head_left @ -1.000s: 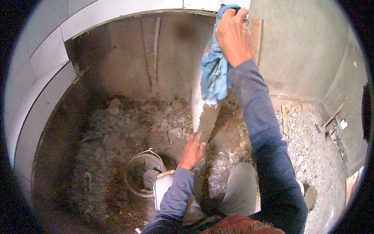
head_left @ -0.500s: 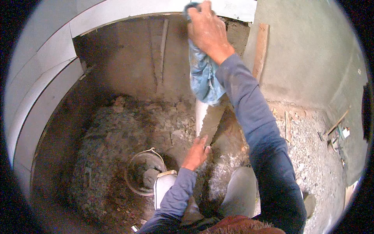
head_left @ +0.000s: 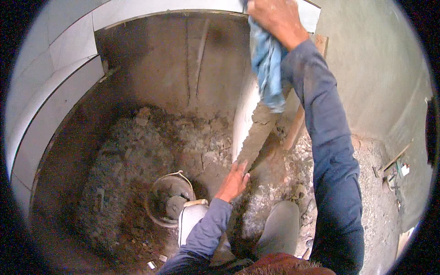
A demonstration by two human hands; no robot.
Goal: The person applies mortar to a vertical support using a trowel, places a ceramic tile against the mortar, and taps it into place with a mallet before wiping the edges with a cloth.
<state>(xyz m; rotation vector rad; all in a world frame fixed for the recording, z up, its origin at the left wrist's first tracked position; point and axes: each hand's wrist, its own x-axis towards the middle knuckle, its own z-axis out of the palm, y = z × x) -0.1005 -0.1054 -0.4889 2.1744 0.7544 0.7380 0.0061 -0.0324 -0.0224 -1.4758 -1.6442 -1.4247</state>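
My left hand [head_left: 233, 182] is closed on the lower end of a white tile [head_left: 246, 103], which stands tilted in front of me. Grey, ridged mortar [head_left: 260, 130] coats the side of this tile that faces right. Up at the top of the view, my right hand [head_left: 278, 20] grips a blue cloth [head_left: 269, 68], close to the row of white wall tiles [head_left: 169, 14]. The cloth hangs down and covers the upper part of the tile, and its folds are blurred. Whether my right fingers also touch the tile is hidden.
A bucket [head_left: 152, 201] with a wire handle stands left of my knees, a wooden-handled tool [head_left: 195, 202] beside it. Rubble [head_left: 133, 156] covers the floor. A wooden strip [head_left: 295, 126] leans at the wall behind the tile. Small tools [head_left: 398, 172] lie far right.
My right hand has moved up and to the right with the cloth, baring more of the tile and its mortar. My left hand keeps its hold on the lower end.
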